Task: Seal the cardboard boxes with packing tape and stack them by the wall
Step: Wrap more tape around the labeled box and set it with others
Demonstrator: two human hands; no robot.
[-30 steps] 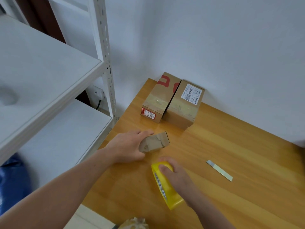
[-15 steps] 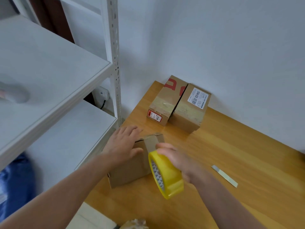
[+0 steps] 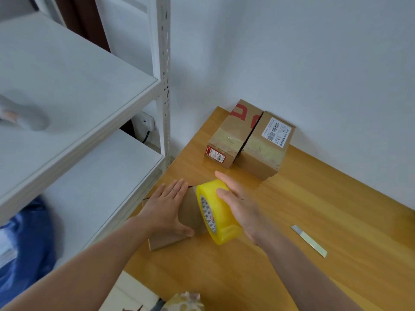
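A small plain cardboard box (image 3: 190, 217) lies at the left edge of the wooden table (image 3: 314, 209). My left hand (image 3: 166, 207) rests flat on its top, fingers spread. My right hand (image 3: 238, 203) grips a yellow roll of packing tape (image 3: 216, 212) on edge, right beside and over the box's right end. Two taped boxes stand side by side against the wall: one with red print (image 3: 233, 133) and one with a white label (image 3: 267, 147).
A white metal shelving unit (image 3: 85, 104) stands to the left, its post (image 3: 163, 86) close to the table corner. A thin metal blade strip (image 3: 308, 240) lies on the table to the right. A crumpled item (image 3: 183, 301) shows at the bottom edge.
The small box came down flat on the table under my left palm. My right hand lifted the tape roll up and over to the box's right end.
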